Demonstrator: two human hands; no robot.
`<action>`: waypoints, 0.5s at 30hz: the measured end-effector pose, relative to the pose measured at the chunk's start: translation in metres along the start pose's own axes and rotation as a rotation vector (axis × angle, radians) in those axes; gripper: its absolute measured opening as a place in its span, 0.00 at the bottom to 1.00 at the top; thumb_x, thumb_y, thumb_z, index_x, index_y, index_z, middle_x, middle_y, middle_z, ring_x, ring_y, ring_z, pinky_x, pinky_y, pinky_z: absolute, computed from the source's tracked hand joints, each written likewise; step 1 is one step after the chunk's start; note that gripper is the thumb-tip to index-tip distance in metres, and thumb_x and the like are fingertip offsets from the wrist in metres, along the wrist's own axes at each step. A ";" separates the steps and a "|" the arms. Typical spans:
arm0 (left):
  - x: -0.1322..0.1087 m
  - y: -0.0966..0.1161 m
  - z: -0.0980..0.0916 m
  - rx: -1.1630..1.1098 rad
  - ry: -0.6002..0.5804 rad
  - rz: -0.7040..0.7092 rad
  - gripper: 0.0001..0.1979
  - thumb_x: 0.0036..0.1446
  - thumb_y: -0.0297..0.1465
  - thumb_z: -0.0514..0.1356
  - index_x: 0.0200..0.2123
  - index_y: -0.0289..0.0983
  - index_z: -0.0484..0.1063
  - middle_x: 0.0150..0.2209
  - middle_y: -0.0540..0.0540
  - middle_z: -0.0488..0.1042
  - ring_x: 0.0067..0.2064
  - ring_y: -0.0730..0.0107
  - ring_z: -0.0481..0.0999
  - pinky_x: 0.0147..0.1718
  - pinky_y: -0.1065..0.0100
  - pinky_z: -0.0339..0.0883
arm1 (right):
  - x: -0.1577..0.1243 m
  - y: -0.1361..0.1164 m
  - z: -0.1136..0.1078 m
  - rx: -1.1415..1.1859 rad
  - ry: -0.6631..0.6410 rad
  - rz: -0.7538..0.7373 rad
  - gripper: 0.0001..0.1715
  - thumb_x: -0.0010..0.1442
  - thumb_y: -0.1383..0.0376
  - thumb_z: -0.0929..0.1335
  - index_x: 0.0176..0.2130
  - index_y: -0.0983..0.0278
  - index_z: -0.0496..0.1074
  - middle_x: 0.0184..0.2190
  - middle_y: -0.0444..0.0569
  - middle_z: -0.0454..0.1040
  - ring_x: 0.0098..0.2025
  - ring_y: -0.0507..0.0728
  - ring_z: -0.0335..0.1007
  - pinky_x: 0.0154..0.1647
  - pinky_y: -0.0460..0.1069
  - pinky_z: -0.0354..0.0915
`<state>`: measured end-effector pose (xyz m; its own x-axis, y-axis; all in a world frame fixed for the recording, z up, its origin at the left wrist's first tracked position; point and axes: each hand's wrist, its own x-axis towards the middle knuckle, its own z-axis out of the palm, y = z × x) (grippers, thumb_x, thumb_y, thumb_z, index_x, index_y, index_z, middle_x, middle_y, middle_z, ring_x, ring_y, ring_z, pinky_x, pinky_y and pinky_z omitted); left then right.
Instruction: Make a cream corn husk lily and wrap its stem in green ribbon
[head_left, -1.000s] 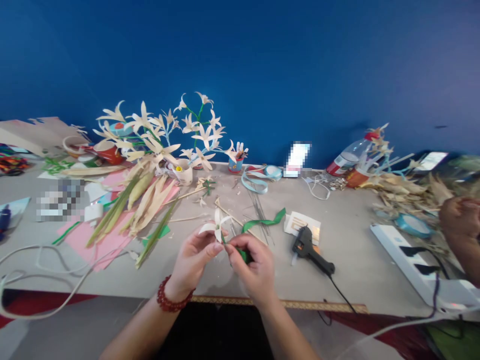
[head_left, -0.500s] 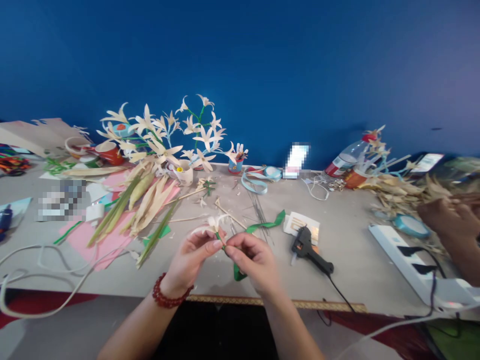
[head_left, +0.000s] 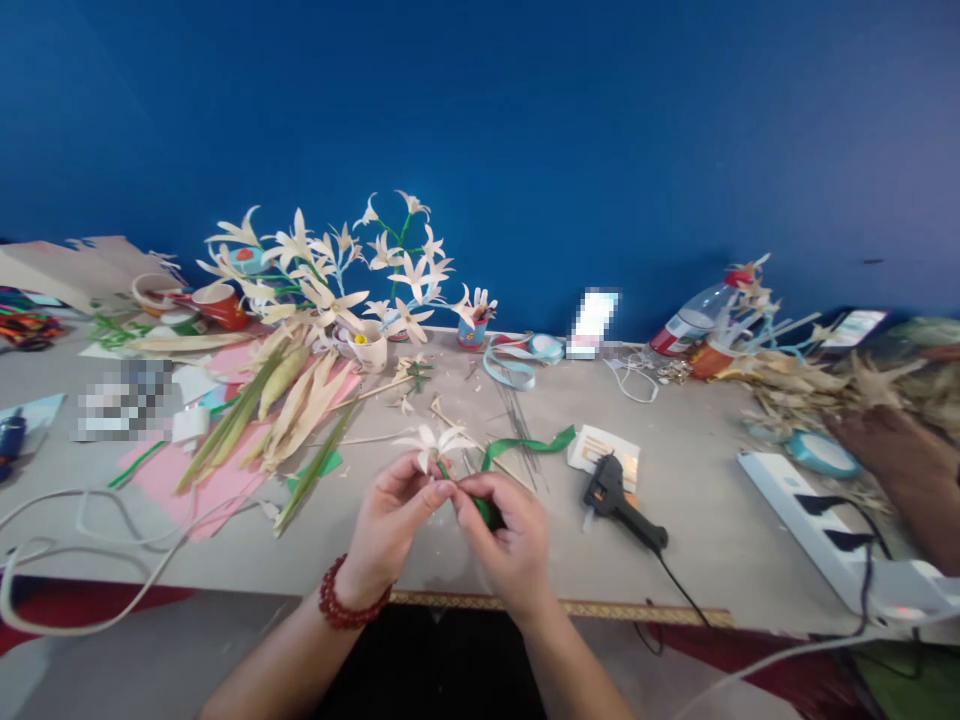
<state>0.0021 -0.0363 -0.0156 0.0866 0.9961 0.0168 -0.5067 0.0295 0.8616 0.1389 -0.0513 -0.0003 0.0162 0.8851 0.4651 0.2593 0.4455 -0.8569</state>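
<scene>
The white flower sits above the worktop near its front edge, between the two hands. The left hand has its grip pinched on it just below the petals; the right hand has its grip closed on the green ribbon, fingertips meeting the stem. The flower looks very light, its petals thin and probably easy to crease or tear, so the slim green stem seems the safer hold; the ribbon looks soft and limp. Behind, a white cup contains something yellow, with blossoms crowding over its rim. A blue-and-red cup holds upright pale-tipped sticks, and an orange cup beside the tilted bottle holds whitish sticks; the bottle's contents are unclear.
</scene>
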 end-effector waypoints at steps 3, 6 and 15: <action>0.000 0.002 -0.002 0.051 0.014 0.012 0.04 0.51 0.30 0.68 0.29 0.37 0.76 0.32 0.48 0.74 0.37 0.69 0.72 0.40 0.68 0.66 | 0.000 0.001 -0.001 0.093 -0.030 0.094 0.07 0.60 0.64 0.69 0.30 0.62 0.73 0.24 0.45 0.73 0.24 0.52 0.66 0.26 0.46 0.64; 0.003 0.008 -0.004 0.047 -0.038 -0.011 0.06 0.52 0.31 0.68 0.27 0.36 0.75 0.31 0.47 0.73 0.36 0.68 0.71 0.39 0.68 0.65 | 0.003 0.003 -0.001 0.374 -0.111 0.333 0.11 0.58 0.59 0.71 0.29 0.62 0.71 0.19 0.40 0.65 0.18 0.48 0.57 0.18 0.43 0.56; 0.008 0.013 -0.001 -0.043 -0.168 -0.063 0.07 0.53 0.33 0.67 0.29 0.36 0.75 0.30 0.47 0.71 0.33 0.70 0.69 0.35 0.69 0.64 | 0.004 0.012 0.002 0.574 -0.186 0.473 0.15 0.55 0.55 0.73 0.28 0.63 0.70 0.19 0.37 0.63 0.15 0.45 0.48 0.14 0.42 0.50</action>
<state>-0.0045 -0.0281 -0.0050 0.2597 0.9643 0.0514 -0.5314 0.0983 0.8414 0.1403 -0.0420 -0.0087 -0.1754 0.9843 0.0181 -0.2776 -0.0318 -0.9602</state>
